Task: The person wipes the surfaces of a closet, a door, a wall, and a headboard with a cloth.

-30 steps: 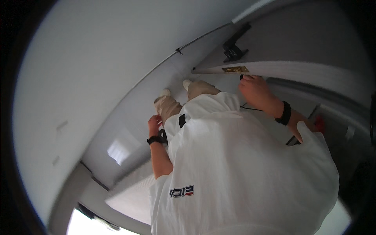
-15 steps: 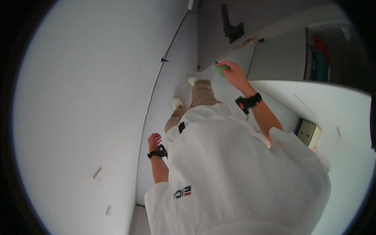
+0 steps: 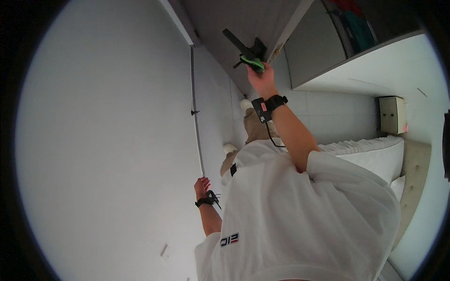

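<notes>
The right hand [image 3: 261, 78] grips a green thing [image 3: 253, 62] near 1 o'clock in the view, beside the handle [image 3: 237, 43]; whether they touch I cannot tell. It looks light and fairly stiff, probably best held by its near end, as now. The left hand [image 3: 202, 187], at 7 o'clock, hangs loosely curled, seemingly empty.

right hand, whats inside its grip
A green item shows in the right grip, near the black door handle; the part under the grip is covered, so its full shape is unclear.
</notes>
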Demonstrator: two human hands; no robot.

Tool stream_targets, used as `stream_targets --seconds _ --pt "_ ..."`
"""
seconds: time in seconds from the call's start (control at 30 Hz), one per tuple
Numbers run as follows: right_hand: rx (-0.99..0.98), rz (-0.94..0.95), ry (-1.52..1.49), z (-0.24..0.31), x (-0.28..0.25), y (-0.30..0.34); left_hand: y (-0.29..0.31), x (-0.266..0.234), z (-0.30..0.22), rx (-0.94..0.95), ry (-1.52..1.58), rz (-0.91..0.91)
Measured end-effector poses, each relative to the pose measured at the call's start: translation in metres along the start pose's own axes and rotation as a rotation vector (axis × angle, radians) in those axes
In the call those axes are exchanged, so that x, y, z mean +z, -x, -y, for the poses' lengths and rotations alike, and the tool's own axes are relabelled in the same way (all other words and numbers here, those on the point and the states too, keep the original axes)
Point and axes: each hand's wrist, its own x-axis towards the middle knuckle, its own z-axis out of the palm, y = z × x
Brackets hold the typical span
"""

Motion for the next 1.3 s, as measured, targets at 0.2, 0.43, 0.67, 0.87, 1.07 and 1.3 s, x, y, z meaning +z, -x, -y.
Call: stream_targets --seconds 0.2,0.43,0.67,0.87,1.07,1.3 --pt "0.107 0.142 -0.077 0.008 0.02 0.021 -0.016 0.048 -0.116 0.189 -0.205 0.056" --pt "0.091 0.202 -0.213 0.02 0.012 -0.006 -0.012 0.164 -0.285 0.703 -0.383 0.271" --pt "0.056 0.159 -0.194 0.041 0.003 -0.022 0.122 0.318 -0.386 1.329 -0.742 0.733" --pt "-0.304 0.151 0.11 0.043 0.021 0.006 0.204 0.379 -0.39 2.212 -0.889 0.666" --pt "-0.702 -0.28 1.082 0.054 0.028 0.077 0.237 0.396 -0.373 2.169 -1.162 0.883" --pt "-1.071 -0.656 1.827 0.04 0.031 0.116 0.247 0.397 -0.353 2.1 -1.46 0.812"
